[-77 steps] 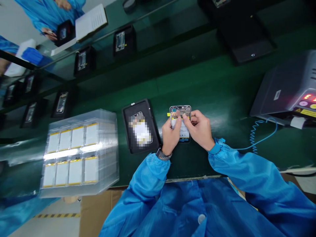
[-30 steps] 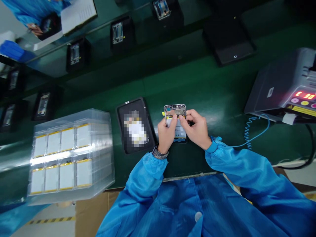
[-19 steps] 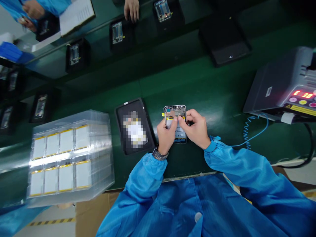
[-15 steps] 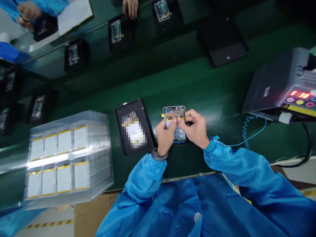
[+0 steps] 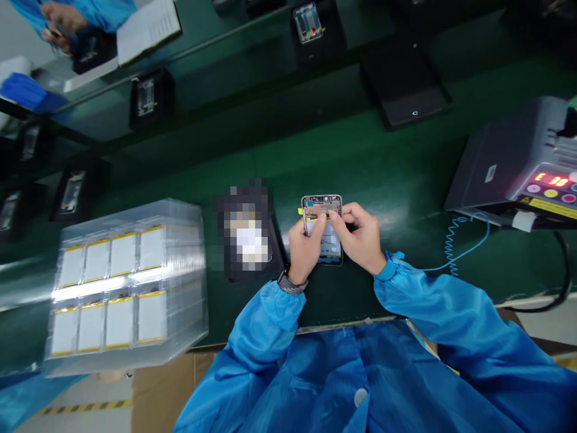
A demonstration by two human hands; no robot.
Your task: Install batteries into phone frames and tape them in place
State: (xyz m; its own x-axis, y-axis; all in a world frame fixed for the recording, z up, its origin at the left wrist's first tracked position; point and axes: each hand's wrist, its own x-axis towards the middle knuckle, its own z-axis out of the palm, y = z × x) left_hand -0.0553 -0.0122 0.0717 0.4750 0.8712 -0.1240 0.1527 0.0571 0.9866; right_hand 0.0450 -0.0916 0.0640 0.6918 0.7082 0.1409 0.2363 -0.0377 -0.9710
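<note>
Nine o'clock: stacked clear trays [image 5: 187, 252] holding white battery packs [image 5: 119, 322]. Eleven: black tray [image 5: 278, 252], contents blurred. Twelve: your left hand [image 5: 305, 249] clamped on left side of opened smartphone [image 5: 330, 233], right hand [image 5: 364, 240] clamped on its right edge. Thumbs [image 5: 320, 224] side by side at lower edge of circuit board [image 5: 312, 210]. Step looks like pressing there; next move seems to call for even thumb pressure. Between one and two: grey machine [image 5: 505, 150], red digits [image 5: 550, 179].
</note>
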